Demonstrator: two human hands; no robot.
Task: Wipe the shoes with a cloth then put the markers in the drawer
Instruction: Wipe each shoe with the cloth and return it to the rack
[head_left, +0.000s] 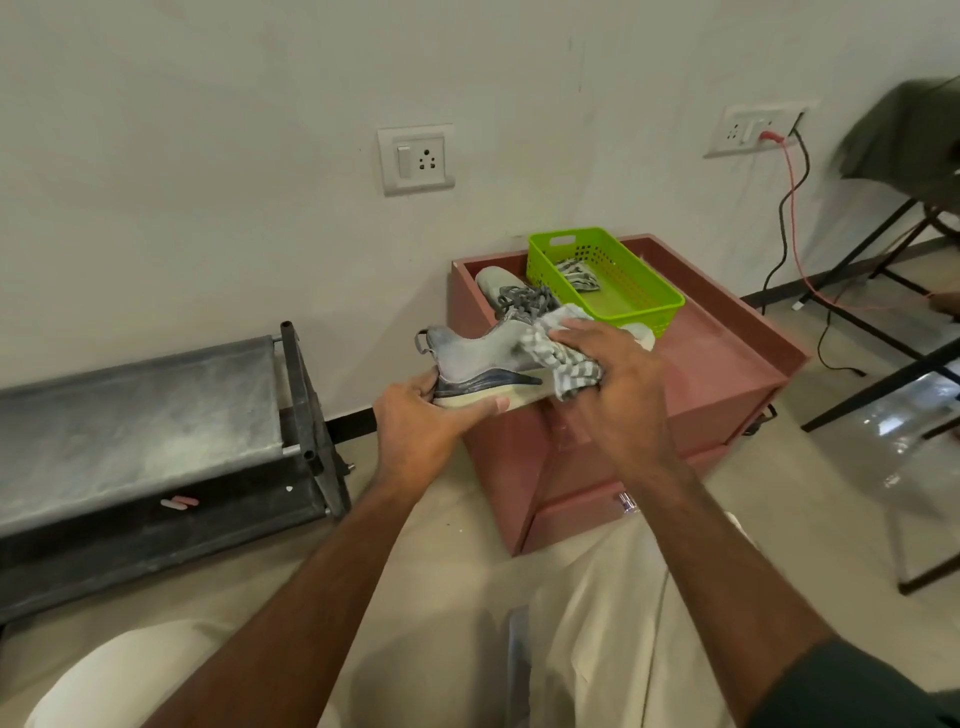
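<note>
A grey sneaker (480, 351) is held in the air over the front left corner of a pink drawer cabinet (717, 374). My left hand (426, 421) grips its heel and sole from below. My right hand (610, 374) clutches a grey-and-white checked cloth (563, 358) and presses it against the shoe's side near the toe. A second grey sneaker (506, 288) lies on the cabinet top behind it. No markers are plainly visible; two small pink sticks (179, 502) lie on the lower shelf of the dark rack.
A green plastic basket (623, 291) with a folded cloth inside stands on the cabinet's back part. The cabinet's lower drawer has a knob (627, 502). A dusty dark metal rack (145, 415) stands to the left. Chair legs and cables are at the right. My knees are below.
</note>
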